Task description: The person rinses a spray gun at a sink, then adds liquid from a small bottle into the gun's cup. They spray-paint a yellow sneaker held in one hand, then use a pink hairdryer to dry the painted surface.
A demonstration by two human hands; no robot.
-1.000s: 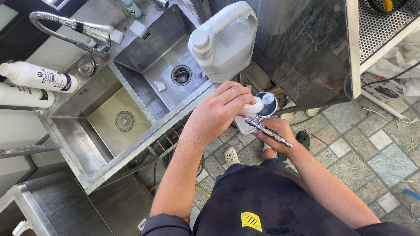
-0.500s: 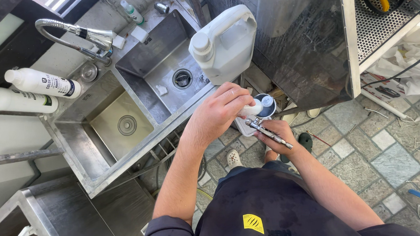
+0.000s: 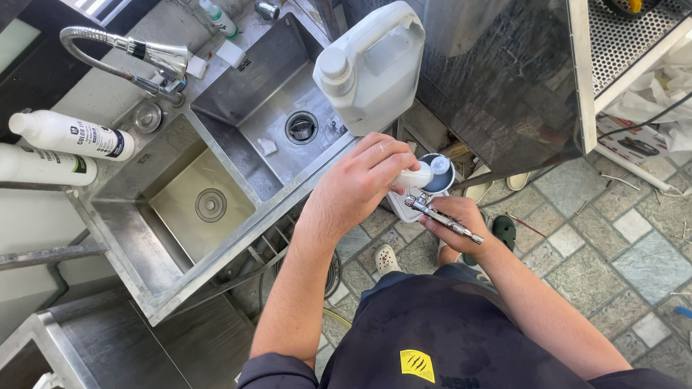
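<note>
small bottle (image 3: 415, 177) between both hands (image 3: 361, 187)

Above a double stainless-steel sink (image 3: 205, 251), the left hand (image 3: 357, 182) grips a small white squeeze bottle (image 3: 413, 177) over a round dark-blue cup (image 3: 441, 177); the right hand (image 3: 456, 224) holds a slim metal airbrush (image 3: 443, 219).

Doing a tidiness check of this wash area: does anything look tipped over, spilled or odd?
Two white bottles lie on their sides left of the double sink. A small white scrap sits in the far basin. Nothing looks spilled.
</note>
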